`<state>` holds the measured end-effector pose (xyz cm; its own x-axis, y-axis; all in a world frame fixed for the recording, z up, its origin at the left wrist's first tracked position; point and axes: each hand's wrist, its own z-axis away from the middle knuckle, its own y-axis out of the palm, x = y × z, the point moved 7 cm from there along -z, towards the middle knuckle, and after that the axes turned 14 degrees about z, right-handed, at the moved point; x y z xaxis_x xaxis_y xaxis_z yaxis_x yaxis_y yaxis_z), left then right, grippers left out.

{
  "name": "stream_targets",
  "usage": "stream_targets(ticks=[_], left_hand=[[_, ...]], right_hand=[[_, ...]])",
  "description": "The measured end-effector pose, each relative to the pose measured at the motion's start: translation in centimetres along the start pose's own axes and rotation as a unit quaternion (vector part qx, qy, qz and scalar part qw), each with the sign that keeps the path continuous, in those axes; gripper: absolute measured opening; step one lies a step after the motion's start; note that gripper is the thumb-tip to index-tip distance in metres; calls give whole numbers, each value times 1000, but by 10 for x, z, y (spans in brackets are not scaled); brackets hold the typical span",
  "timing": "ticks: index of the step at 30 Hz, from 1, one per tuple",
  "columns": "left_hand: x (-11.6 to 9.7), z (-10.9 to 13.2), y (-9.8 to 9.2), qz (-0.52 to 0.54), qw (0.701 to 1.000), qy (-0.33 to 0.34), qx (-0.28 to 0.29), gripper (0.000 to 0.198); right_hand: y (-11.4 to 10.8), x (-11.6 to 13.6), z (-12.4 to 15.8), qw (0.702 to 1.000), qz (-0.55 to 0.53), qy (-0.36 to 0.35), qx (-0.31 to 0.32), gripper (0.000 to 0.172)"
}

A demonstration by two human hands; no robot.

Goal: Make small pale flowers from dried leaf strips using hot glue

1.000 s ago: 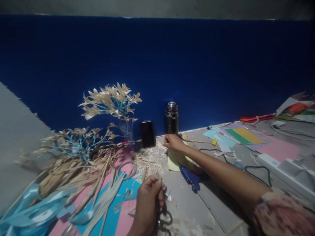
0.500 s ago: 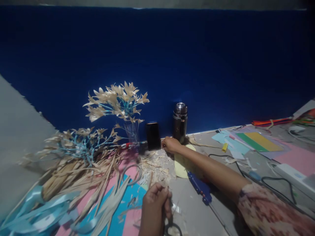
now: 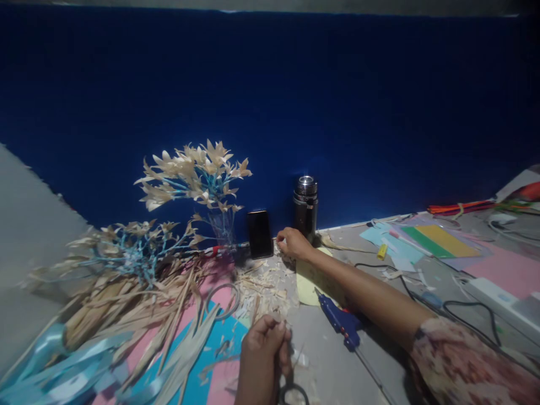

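Note:
My left hand (image 3: 264, 346) is closed round black-handled scissors (image 3: 291, 391) near the bottom edge, above pink and blue paper sheets (image 3: 219, 360). My right hand (image 3: 292, 243) reaches far forward with its fingers curled, resting on pale leaf scraps (image 3: 264, 287) beside a black phone (image 3: 259, 233) that leans on the blue wall. A steel flask (image 3: 306, 207) stands just right of that hand. What the right fingers pinch, if anything, is too small to tell.
Dried-leaf flowers on blue stems (image 3: 198, 174) stand in a vase left of the phone, with more stems and strips (image 3: 126, 270) lying beside. A blue glue gun (image 3: 340, 323), yellow paper (image 3: 312, 278), coloured sheets (image 3: 434, 242), cables (image 3: 464, 306) and light blue ribbon (image 3: 50, 365) lie around.
My right hand has shifted left from in front of the flask to beside the phone. My left hand has kept its grip on the scissors and barely moved.

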<state>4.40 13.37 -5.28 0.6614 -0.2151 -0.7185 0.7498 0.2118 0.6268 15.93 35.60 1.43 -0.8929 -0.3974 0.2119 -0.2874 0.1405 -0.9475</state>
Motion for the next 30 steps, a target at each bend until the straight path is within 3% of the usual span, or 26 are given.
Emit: stream_targets(ticks=[10, 16, 19, 23, 30], left_hand=[[0, 0, 0, -14, 1000, -11, 17, 46], [1, -1, -1, 0, 999, -20, 25, 44], [-4, -1, 0, 48, 998, -27, 6, 46], [-12, -1, 3, 114, 993, -34, -16, 50], [-11, 10, 14, 185, 976, -111, 41, 32]], right_hand=[[0, -6, 8, 997, -73, 30, -19, 14], [-10, -10, 10, 974, -203, 98, -28, 15], [-14, -2, 26, 945, -303, 125, 9, 15], [-19, 23, 77, 890, -431, 122, 86, 15], [-25, 55, 154, 779, -590, 148, 152, 15]])
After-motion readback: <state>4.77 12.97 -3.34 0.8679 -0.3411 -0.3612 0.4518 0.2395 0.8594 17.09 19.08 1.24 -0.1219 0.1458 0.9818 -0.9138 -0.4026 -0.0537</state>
